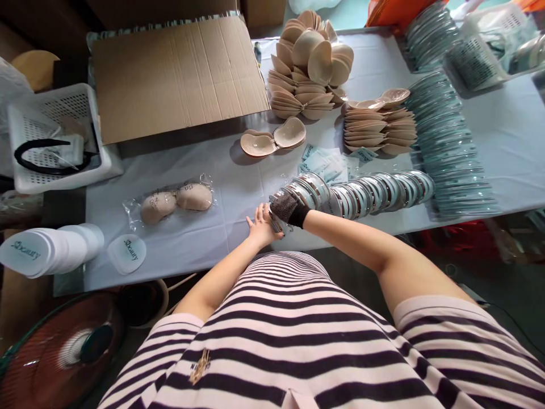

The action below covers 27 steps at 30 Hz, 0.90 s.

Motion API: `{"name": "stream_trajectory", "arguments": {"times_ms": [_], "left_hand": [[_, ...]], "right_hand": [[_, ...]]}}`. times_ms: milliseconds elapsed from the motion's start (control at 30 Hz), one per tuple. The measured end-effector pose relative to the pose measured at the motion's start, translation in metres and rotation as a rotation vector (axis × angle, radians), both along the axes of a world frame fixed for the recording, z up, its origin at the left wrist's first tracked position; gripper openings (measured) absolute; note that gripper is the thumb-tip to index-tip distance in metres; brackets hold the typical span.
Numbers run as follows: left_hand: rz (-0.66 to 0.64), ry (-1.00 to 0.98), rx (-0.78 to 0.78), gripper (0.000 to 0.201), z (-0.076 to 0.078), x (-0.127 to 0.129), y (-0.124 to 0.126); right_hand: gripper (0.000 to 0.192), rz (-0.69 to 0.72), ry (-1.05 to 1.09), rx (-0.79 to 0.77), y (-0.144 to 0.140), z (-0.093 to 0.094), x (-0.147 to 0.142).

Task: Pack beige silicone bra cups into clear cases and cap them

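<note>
Both hands at the near edge of the table (221, 227), working the near end of the row of clear plastic shells (361, 193). Gloved right hand (286, 209) clamped on the end shell (303, 192); bare left hand (260, 224) spread open, bracing underneath. Looks like the picking-off step; next needs one shell separated without toppling the row

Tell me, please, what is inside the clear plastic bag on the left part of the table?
Inside the clear plastic bag lie two beige cups side by side, with some dark print on the film. What lies beneath them cannot be seen.
</note>
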State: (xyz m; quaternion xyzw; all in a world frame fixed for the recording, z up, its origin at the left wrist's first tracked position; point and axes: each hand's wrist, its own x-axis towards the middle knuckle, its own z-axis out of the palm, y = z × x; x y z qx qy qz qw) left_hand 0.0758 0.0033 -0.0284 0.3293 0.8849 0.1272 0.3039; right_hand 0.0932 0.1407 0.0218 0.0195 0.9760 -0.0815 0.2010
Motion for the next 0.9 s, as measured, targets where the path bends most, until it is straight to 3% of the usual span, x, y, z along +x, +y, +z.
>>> {"name": "stream_trajectory", "arguments": {"times_ms": [133,233,333,433,500,600,733,833,900], "left_hand": [[0.021,0.007,-0.009,0.129,0.0,0.002,-0.001],[0.018,0.026,0.013,0.124,0.001,0.003,-0.002],[0.009,0.037,0.044,0.119,0.002,0.004,-0.005],[-0.009,0.041,0.114,0.115,0.003,0.001,-0.014],[-0.03,0.035,0.176,0.109,0.004,-0.004,-0.025],[-0.104,-0.074,0.224,0.085,0.007,-0.014,-0.05],[-0.138,-0.24,0.23,0.065,0.009,-0.026,-0.083],[0.099,-0.308,0.353,0.057,0.006,-0.034,-0.099],[0.4,-0.389,0.471,0.056,0.004,-0.041,-0.105]], "right_hand": [[0.024,-0.007,-0.005,-0.014,0.009,0.001,-0.029],[0.029,-0.043,0.072,-0.024,0.046,0.008,-0.019],[0.046,-0.368,0.281,-0.009,0.099,0.011,0.01],[0.062,-0.687,0.265,-0.027,0.127,-0.002,0.038],[0.067,-0.725,0.227,-0.07,0.122,-0.016,0.05],[0.064,-0.665,0.277,-0.12,0.097,-0.03,0.057],[0.063,-0.572,0.308,-0.156,0.065,-0.03,0.046],[0.061,-0.602,0.321,-0.183,0.046,-0.022,0.025],[0.062,-0.633,0.327,-0.215,0.037,-0.018,0.006]]}}
